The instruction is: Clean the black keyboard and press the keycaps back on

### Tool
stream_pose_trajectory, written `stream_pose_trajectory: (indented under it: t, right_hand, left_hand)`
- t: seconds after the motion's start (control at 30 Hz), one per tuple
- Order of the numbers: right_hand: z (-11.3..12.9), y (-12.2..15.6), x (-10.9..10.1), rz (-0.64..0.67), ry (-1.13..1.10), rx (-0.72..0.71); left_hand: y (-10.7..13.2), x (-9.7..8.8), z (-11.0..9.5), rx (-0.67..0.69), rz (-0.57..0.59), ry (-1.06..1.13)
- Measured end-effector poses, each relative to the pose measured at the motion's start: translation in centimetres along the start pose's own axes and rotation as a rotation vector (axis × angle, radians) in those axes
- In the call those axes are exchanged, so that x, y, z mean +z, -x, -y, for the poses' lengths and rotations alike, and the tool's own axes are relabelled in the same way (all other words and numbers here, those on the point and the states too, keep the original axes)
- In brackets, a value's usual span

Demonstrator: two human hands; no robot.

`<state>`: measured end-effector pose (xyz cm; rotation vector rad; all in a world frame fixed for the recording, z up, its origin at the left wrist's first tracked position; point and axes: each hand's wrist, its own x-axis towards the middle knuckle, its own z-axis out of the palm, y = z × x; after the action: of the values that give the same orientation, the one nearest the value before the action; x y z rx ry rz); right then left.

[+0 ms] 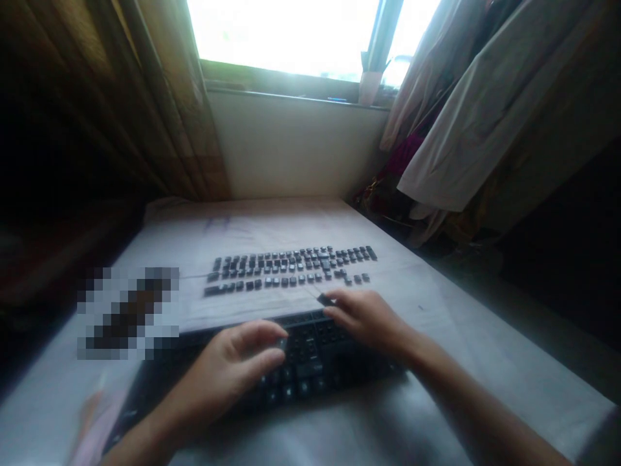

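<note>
A black keyboard (310,369) lies on the white-covered surface in front of me, with part of its keys in place and a dark bare-looking stretch at its right. Over its middle, my left hand (237,362) pinches a small greyish keycap (282,343) between thumb and forefinger; blur hides its details. At the keyboard's far edge my right hand (366,317) grips a small dark keycap puller (325,299), its thin wires pointing away to the left. Beyond both hands, loose black keycaps (276,264) are laid out in several rows.
A pixelated dark object (129,310) lies left of the keyboard. Curtains (179,129) hang at the left, and clothes (451,129) at the right. A window (291,39) with a pot (370,87) on its sill is behind the white-covered surface (272,217).
</note>
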<state>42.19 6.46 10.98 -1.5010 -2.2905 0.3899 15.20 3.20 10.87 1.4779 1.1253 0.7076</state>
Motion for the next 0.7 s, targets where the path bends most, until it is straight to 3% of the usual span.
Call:
stream_pose_trajectory:
  t: [0.07, 0.2, 0.27, 0.5, 0.7]
  right_hand:
    - [1.4, -1.8, 0.7, 0.096, 0.056, -0.061]
    - [5.8, -5.6, 3.1, 0.187, 0.072, -0.195]
    - [8.0, -7.5, 4.9, 0.203, 0.069, -0.242]
    - [13.1, -12.6, 11.0, 0.257, 0.029, -0.270]
    - [14.9, -13.0, 12.2, 0.249, -0.063, -0.272]
  left_hand:
    - [0.8, -3.2, -0.4, 0.026, -0.084, -0.028]
    - [2.1, -9.2, -1.1, 0.130, -0.463, -0.055]
    - [2.2, -10.6, -1.2, 0.121, -0.486, -0.056]
    - [0.9, -9.3, -0.6, 0.080, -0.337, -0.004]
    - [0.9, -9.0, -0.5, 0.061, -0.268, 0.037]
